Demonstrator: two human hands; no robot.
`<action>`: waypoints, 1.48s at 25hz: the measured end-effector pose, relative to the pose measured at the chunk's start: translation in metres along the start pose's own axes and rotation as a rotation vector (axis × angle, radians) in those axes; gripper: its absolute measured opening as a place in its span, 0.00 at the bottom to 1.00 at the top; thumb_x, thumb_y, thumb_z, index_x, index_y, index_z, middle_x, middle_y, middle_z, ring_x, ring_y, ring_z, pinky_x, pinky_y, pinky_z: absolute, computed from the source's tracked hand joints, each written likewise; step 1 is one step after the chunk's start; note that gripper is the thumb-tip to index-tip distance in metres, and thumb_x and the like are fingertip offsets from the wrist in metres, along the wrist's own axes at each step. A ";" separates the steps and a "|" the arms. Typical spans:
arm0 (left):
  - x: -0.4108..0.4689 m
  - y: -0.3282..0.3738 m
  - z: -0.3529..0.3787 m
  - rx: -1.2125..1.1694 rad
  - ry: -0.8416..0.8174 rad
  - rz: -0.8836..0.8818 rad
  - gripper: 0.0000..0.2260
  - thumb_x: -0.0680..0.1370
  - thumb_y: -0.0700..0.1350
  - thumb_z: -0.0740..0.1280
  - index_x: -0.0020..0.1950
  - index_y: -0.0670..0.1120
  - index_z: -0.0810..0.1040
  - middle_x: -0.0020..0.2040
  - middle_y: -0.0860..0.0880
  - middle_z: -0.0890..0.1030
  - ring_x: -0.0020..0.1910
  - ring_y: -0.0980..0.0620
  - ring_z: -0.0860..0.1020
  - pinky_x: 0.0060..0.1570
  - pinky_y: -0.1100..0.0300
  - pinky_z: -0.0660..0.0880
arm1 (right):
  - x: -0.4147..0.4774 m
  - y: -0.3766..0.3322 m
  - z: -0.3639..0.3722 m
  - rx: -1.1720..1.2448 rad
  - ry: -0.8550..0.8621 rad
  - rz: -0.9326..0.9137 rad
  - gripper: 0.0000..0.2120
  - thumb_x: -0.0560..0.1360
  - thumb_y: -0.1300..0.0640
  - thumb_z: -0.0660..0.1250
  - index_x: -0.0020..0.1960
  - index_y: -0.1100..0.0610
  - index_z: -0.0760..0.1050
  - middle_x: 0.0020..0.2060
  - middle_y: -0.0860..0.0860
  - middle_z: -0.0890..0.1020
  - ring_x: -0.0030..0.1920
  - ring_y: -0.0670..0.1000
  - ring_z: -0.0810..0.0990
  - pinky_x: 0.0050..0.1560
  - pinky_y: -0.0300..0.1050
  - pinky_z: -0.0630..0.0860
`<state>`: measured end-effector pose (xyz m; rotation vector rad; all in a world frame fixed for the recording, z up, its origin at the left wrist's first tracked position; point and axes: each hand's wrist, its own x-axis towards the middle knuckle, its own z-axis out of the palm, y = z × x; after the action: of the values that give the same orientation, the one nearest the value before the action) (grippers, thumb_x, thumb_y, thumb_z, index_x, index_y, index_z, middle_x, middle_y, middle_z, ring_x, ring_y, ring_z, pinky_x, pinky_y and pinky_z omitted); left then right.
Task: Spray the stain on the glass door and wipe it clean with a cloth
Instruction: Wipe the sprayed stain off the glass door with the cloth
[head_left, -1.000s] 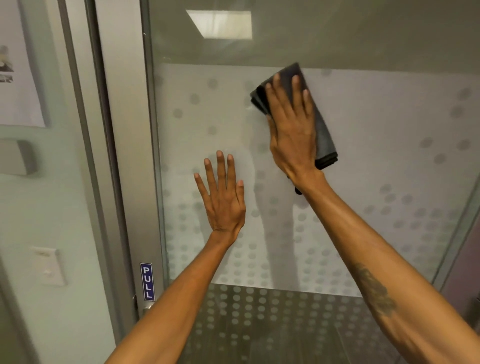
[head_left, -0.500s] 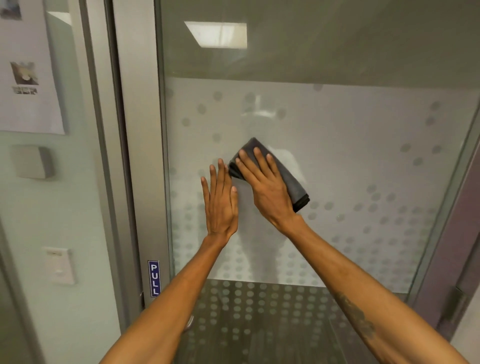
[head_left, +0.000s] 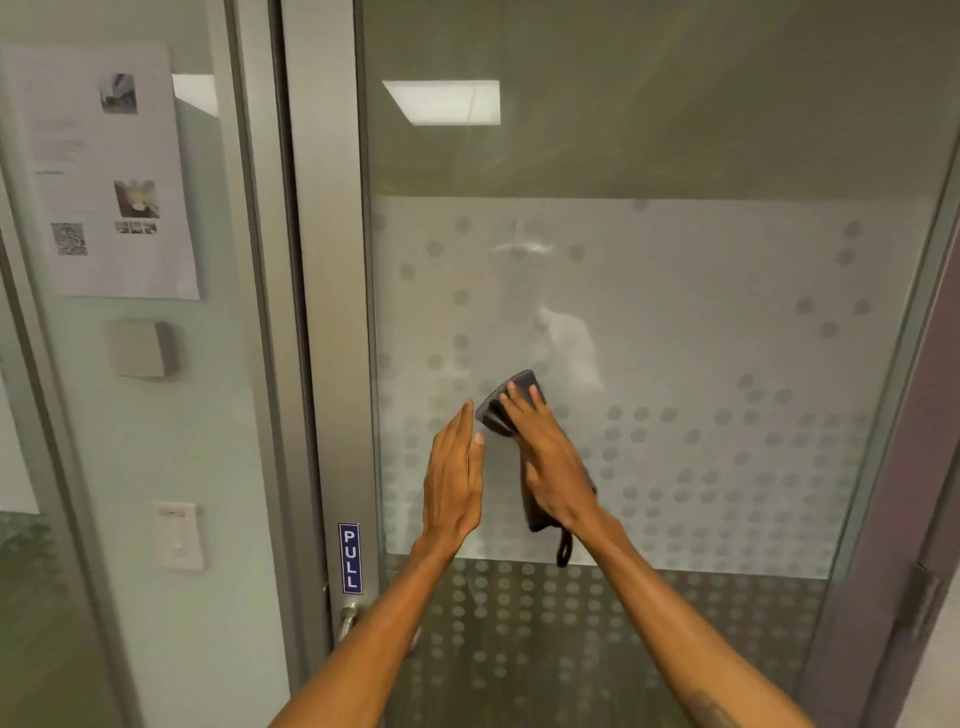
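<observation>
The glass door (head_left: 727, 338) has a frosted band with a dot pattern. My right hand (head_left: 550, 457) lies flat on a dark grey cloth (head_left: 501, 410) and holds it against the frosted glass at mid height; the cloth's lower end and a small loop hang out below my wrist. My left hand (head_left: 453, 480) is just left of it, fingers straight and together, turned edge-on close to the glass, holding nothing. A pale smear (head_left: 569, 338) shows on the glass just above the cloth. No spray bottle is in view.
The door's metal frame (head_left: 327, 364) carries a blue PULL sign (head_left: 350, 558) with a metal handle (head_left: 349, 621) under it. Left of the frame are a paper notice (head_left: 109, 171), a grey wall box (head_left: 139, 348) and a white switch (head_left: 179, 535). A hinge (head_left: 922, 603) is at right.
My right hand has slid the cloth down the glass from high up to mid height beside my left hand. My left hand has turned from flat on the glass to edge-on.
</observation>
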<state>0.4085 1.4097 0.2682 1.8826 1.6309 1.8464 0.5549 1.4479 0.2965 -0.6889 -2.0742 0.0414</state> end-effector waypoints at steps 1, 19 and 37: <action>-0.002 0.004 0.001 -0.026 -0.014 -0.023 0.22 0.86 0.54 0.51 0.80 0.56 0.58 0.77 0.59 0.64 0.76 0.61 0.62 0.74 0.59 0.62 | -0.001 -0.009 -0.005 0.173 0.021 0.099 0.36 0.78 0.74 0.58 0.79 0.48 0.58 0.79 0.42 0.57 0.80 0.46 0.51 0.77 0.39 0.55; -0.012 0.052 -0.005 -0.798 -0.308 -0.481 0.11 0.78 0.45 0.70 0.58 0.41 0.80 0.48 0.46 0.85 0.48 0.51 0.83 0.45 0.60 0.81 | -0.046 -0.042 -0.071 1.083 0.143 0.617 0.18 0.79 0.51 0.59 0.64 0.53 0.80 0.62 0.55 0.81 0.63 0.57 0.78 0.61 0.53 0.75; -0.060 -0.001 -0.070 -0.522 -0.461 -0.312 0.14 0.77 0.53 0.71 0.55 0.44 0.82 0.52 0.47 0.84 0.49 0.54 0.81 0.54 0.59 0.78 | -0.048 -0.103 -0.041 0.134 -0.150 0.587 0.13 0.77 0.46 0.66 0.39 0.52 0.79 0.34 0.47 0.81 0.37 0.47 0.76 0.43 0.49 0.73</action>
<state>0.3710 1.3284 0.2455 1.5608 1.0817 1.3953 0.5601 1.3287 0.3131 -1.2163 -1.9180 0.5727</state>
